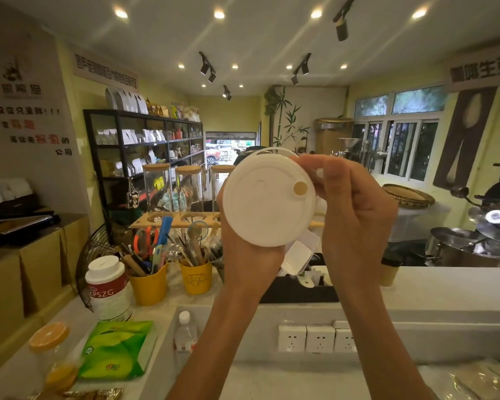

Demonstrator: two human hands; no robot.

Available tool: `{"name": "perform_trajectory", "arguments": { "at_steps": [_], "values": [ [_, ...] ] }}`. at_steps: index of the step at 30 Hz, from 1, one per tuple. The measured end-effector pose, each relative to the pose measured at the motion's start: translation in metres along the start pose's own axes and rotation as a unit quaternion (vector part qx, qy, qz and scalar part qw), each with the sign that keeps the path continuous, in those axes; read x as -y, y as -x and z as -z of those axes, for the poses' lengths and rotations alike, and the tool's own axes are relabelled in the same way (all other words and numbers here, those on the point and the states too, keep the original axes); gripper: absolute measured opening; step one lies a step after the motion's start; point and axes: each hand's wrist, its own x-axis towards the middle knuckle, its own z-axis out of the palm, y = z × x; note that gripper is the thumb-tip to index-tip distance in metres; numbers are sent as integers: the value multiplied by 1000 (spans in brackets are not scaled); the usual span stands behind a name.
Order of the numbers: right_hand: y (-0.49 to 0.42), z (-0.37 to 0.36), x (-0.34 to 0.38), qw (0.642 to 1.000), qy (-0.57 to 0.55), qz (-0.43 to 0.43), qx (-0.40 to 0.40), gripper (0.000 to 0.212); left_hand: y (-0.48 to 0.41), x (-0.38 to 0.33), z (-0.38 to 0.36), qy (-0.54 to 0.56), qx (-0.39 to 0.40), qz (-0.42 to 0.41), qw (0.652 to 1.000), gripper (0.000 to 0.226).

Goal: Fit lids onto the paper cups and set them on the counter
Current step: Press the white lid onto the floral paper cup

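The lid (267,196) sits between both hands, raised above the counter (445,287): the left hand (247,255) is under it, the right hand (355,209) touches its right edge. Below and left of the left hand stand two tool tubs (197,280), a canister (109,287) further left. A bottle (186,333) stands beside the left forearm. Between the forearms sit wall sockets (319,337). A lidded cup (389,271) stands on the counter, just right of the right wrist.

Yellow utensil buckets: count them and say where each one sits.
2. One yellow bucket stands beside the white canister, stuffed with scissors and tools. The other stands just right of it, by the left hand's wrist. More may hide behind the arms.
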Motion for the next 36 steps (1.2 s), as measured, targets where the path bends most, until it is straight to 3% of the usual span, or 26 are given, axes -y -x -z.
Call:
{"name": "perform_trajectory", "arguments": {
  "at_steps": [2, 5, 7, 14, 17, 21, 23, 26, 28, 31, 36],
  "values": [
    [-1, 3, -3, 999, -22, -19, -19, 18, -8, -7, 4, -27, 30, -74, 996, 58],
    [-3, 7, -6, 999, 9, -4, -45, 24, -7, -13, 9, -174, 40, -175, 968, 79],
    [-3, 10, -9, 999, 21, -5, -24, 23, 2, -12, 13, -231, 28, -158, 960, 85],
    [-15, 22, -13, 995, 0, -55, 89, 22, 18, -18, 25, -255, 39, -108, 960, 86],
    [-18, 20, -12, 989, 5, -57, 140, 20, 23, -22, 26, -197, 69, -57, 976, 84],
    [-15, 14, -11, 984, 24, -102, 141, 53, 38, -29, 21, -10, 111, 91, 990, 72],
    [-12, 7, -12, 983, 32, -130, 125, 53, 46, -32, 15, 127, 138, 202, 961, 67],
    [-5, -2, -12, 981, 10, -161, 106, 41, 52, -33, 7, 311, 163, 308, 884, 64],
    [1, -4, -10, 978, -15, -182, 104, 38, 54, -31, 6, 357, 157, 333, 858, 73],
    [8, -4, -8, 975, -32, -199, 97, 36, 58, -30, 11, 358, 153, 342, 855, 83],
    [17, -6, -3, 980, -57, -182, 54, 35, 54, -34, 22, 323, 177, 281, 887, 57]
  ]
}}
